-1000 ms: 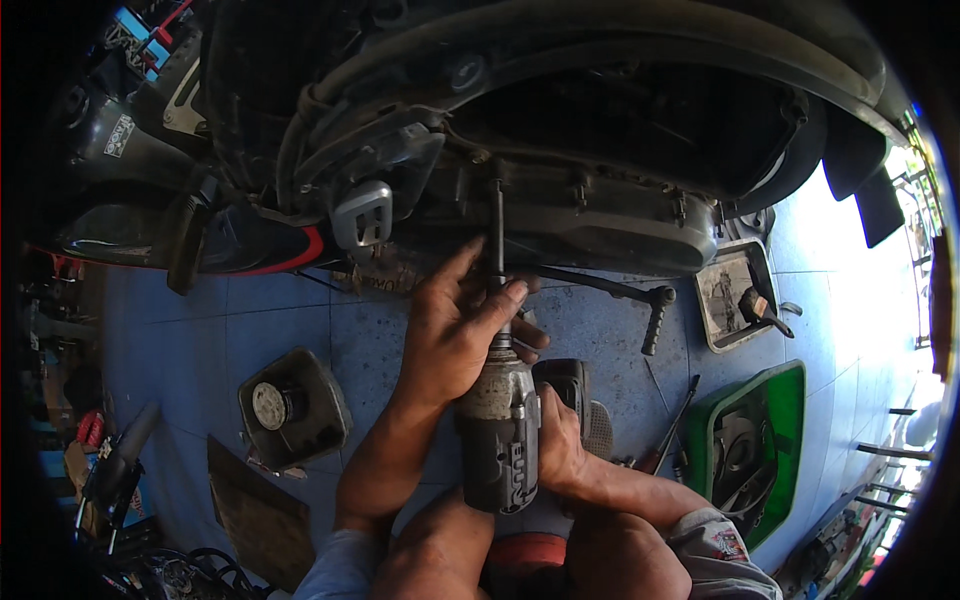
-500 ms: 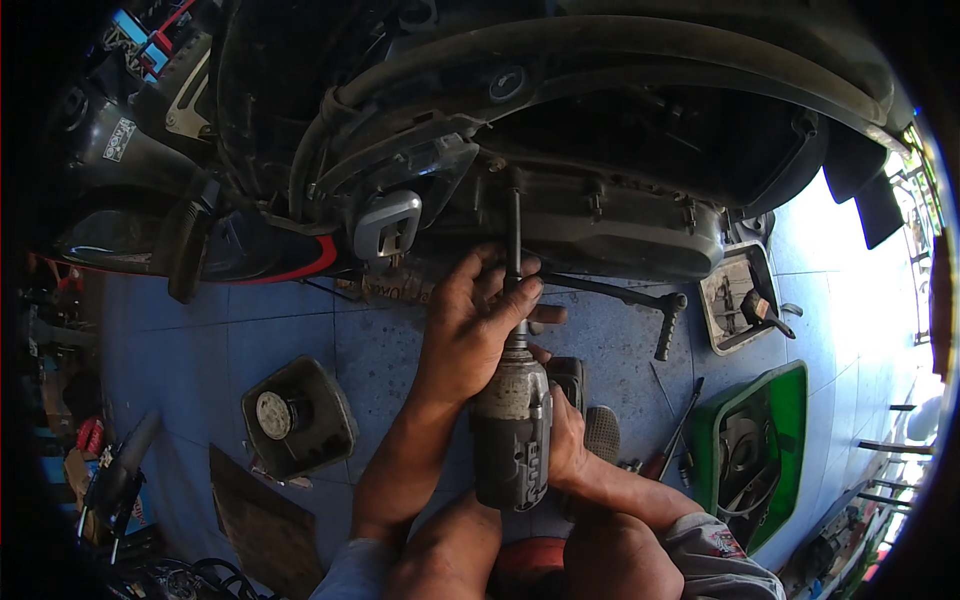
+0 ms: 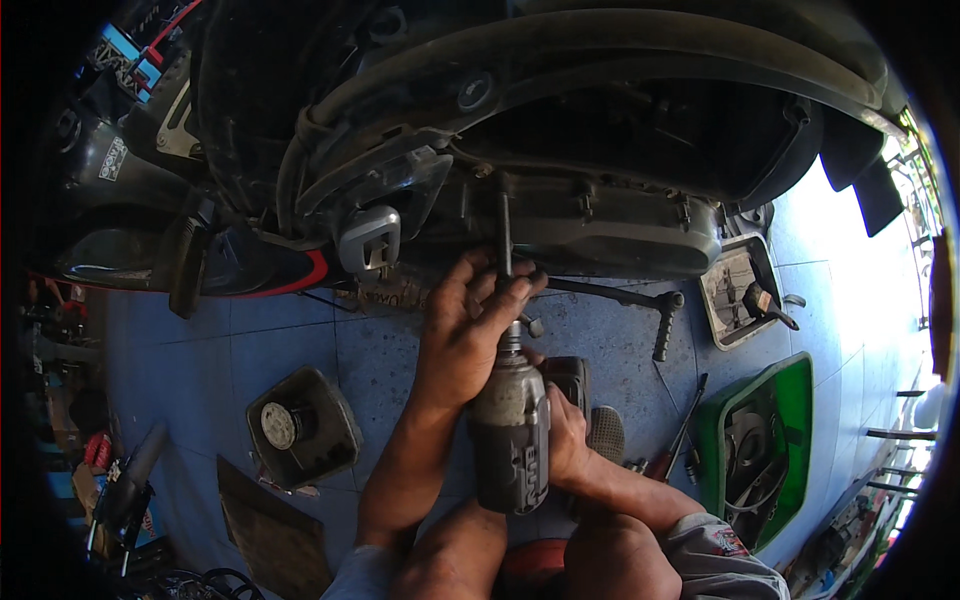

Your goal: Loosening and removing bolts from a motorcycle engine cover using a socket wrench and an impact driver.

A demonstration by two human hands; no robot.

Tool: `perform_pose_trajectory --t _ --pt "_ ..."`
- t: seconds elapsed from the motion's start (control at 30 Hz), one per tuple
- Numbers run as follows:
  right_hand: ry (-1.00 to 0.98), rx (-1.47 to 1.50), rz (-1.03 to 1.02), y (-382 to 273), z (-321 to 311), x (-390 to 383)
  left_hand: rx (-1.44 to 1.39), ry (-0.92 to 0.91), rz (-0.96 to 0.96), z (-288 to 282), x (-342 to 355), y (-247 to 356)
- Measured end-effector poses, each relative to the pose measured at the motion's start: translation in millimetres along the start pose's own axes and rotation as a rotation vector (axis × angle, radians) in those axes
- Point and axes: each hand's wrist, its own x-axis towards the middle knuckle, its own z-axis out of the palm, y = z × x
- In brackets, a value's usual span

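My right hand (image 3: 568, 432) is wrapped round the handle of a grey-and-black cordless impact wrench (image 3: 511, 435). Its body partly hides those fingers, and the battery (image 3: 568, 378) shows just beyond. From the wrench's nose a long extension bar (image 3: 504, 235) runs away to the scooter's dark engine cover (image 3: 610, 235). My left hand (image 3: 465, 335) is closed round this bar, thumb and fingers pinching it just ahead of the nose. The bar's far end meets the upper edge of the cover; shadow hides what it sits on.
The kick-start lever (image 3: 620, 293) sticks out to the right of my left hand. On the blue tiled floor lie a grey basin (image 3: 350, 440) with a round can, a tray (image 3: 712, 300) with a brush, a green bin (image 3: 806, 430) of parts and a screwdriver (image 3: 660, 465).
The scooter sits slightly farther left in the picture, while the floor things at left sit a little to the right. Both hands keep their hold on the wrench and bar.
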Motion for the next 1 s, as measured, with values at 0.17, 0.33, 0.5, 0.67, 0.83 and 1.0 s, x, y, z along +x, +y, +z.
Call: perform_pose_trajectory --t 0.17,0.33,0.5,0.67,0.83,1.0 --pt "-0.028 0.014 -0.021 1 -2 4 -0.033 -0.014 0.006 -1 1 -2" --pt "0.003 0.006 -0.093 -1 1 6 -0.077 -0.008 -0.021 -3 0 -4" --pt "-0.006 0.031 -0.083 -4 -6 4 -0.096 -0.071 -0.059 -1 -4 -1" --pt "0.054 0.036 -0.114 -5 -28 5 -0.065 0.037 -0.087 11 -10 -6" --pt "-0.069 -0.073 -0.148 -11 -36 4 -0.091 0.050 -0.134 6 -13 -4" --pt "0.101 -0.207 -0.186 -10 -40 -17 -0.024 -0.088 -0.140 20 -25 -6"
